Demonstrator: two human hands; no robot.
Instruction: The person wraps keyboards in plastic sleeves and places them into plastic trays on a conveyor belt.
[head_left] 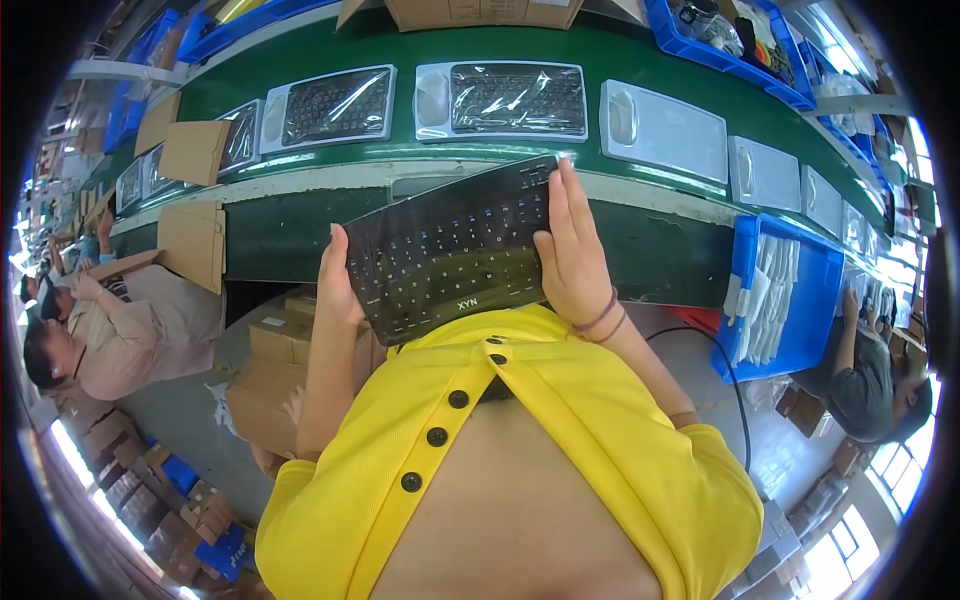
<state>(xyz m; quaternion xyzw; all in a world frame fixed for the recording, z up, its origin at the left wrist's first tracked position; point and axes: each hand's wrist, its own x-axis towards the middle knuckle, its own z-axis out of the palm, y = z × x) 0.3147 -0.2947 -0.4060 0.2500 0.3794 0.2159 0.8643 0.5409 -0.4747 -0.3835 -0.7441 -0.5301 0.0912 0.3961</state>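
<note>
A black keyboard (452, 250) with a glossy surface is tilted in front of my yellow shirt, its right end higher in the picture. At its left edge my left hand (340, 280) is closed, thumb on the face and the other fingers mostly hidden behind. My right hand (578, 245) presses along the right edge, fingers straight and together, its thumb at the key side. Beyond the keyboard, on the green bench, a white tray (432, 100) holds a film-wrapped black keyboard (518, 98). To its right lies a white tray (665, 132) without a keyboard.
Several more trays line the green conveyor (400, 165). At the right a blue bin (832, 285) holds white packets (770, 300). Cardboard boxes (270, 390) stand below left. Co-workers sit at the left (150, 330) and right (860, 370). A black cable (742, 410) hangs beside my right arm.
</note>
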